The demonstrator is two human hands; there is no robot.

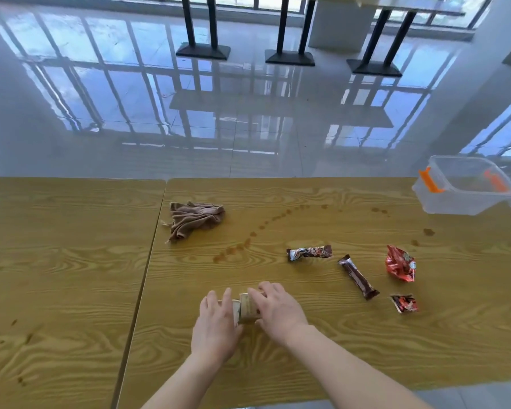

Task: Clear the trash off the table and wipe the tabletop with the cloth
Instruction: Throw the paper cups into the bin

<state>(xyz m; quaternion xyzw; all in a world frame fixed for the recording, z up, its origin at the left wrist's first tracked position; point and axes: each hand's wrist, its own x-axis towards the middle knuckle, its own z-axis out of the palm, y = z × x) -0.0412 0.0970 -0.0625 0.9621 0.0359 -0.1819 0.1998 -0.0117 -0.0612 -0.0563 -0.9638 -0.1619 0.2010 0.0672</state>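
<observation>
A pale paper pack (246,307) lies near the front edge of the wood-grain desk (71,276), clasped from both ends: the left grip (216,323) pinches its white end and the right grip (278,309) curls over its top. To their right lie four snack wrappers (358,277); beyond them is a crumpled brown cloth (194,219) beside a trail of brown stains (239,246). A clear tub (463,184) with orange clips sits at the far right corner, above a glossy tiled floor (248,113).
</observation>
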